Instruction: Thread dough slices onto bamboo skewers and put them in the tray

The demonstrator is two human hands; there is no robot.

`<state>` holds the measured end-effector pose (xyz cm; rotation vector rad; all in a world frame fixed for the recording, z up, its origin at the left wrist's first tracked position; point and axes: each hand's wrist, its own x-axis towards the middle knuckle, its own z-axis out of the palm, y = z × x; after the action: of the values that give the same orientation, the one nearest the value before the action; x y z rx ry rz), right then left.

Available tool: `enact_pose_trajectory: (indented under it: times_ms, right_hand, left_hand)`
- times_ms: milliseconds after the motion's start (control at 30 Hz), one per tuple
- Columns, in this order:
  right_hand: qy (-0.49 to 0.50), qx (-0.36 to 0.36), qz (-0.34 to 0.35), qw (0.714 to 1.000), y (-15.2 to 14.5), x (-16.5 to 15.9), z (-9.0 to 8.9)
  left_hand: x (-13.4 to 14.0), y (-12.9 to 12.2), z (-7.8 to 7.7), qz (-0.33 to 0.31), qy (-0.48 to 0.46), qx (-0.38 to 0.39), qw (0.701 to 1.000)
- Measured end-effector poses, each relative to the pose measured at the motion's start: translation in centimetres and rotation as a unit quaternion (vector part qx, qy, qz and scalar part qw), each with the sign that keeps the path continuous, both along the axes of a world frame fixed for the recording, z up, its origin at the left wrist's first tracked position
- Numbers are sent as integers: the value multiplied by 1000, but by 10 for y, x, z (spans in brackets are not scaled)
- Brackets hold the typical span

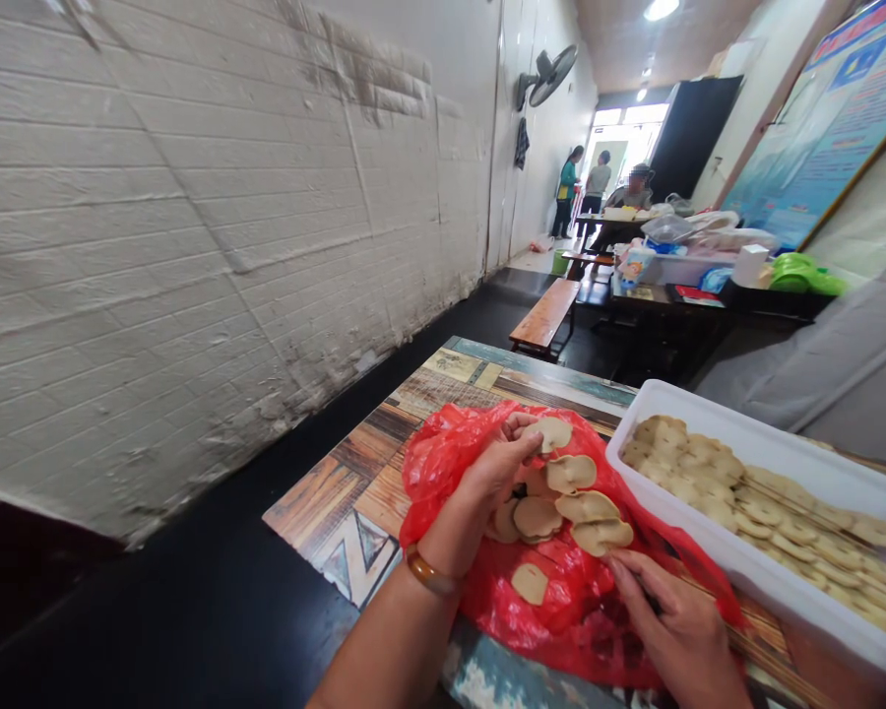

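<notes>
My left hand [513,453] pinches a thin, round beige slice [551,434] over a red plastic bag [443,443]. Below it, a slanting row of similar slices [587,506] runs down to my right hand [668,611], whose thumb and fingers are closed on the lower end of a skewer; the stick itself is mostly hidden. Loose slices [537,518] lie in the open bag under my left hand, and a single slice [530,584] rests on the red plastic nearer me.
A white plastic tub [709,418] of skewered slices [804,507] stands at the right. Thin wooden sticks [772,658] lie by my right hand on the patterned table [361,458]. Beyond are a bench [547,315], a cluttered dark table [753,300] and several people; a wall runs left.
</notes>
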<state>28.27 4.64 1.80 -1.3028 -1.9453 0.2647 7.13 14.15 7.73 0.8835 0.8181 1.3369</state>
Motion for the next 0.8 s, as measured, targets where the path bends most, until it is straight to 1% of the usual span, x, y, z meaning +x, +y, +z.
enact_pose_trajectory:
  times_ms: [233,333,433,533,667,800]
  right_hand:
    - [3,0,5,1000,2,1,-4]
    - [-2,0,0,1000,3,2,-4]
    - [-2,-8,5,1000,3,4,-6]
    - [1,-9,5,1000,3,4,-7]
    - [4,-2,9,1000,2,2,-4]
    - [12,-19,22,1000,0,-2,2]
  left_hand:
    - [2,3,-5,0,1,-7,1000]
    - [1,3,-6,-11,-4,-6,1000]
    - [0,2,-6,-23,-11,-5,1000]
    - [0,2,-5,-19,-8,-15,1000]
    - [2,1,-3,-5,-1,-21,1000]
    - [5,0,1,5,17,-5,1000]
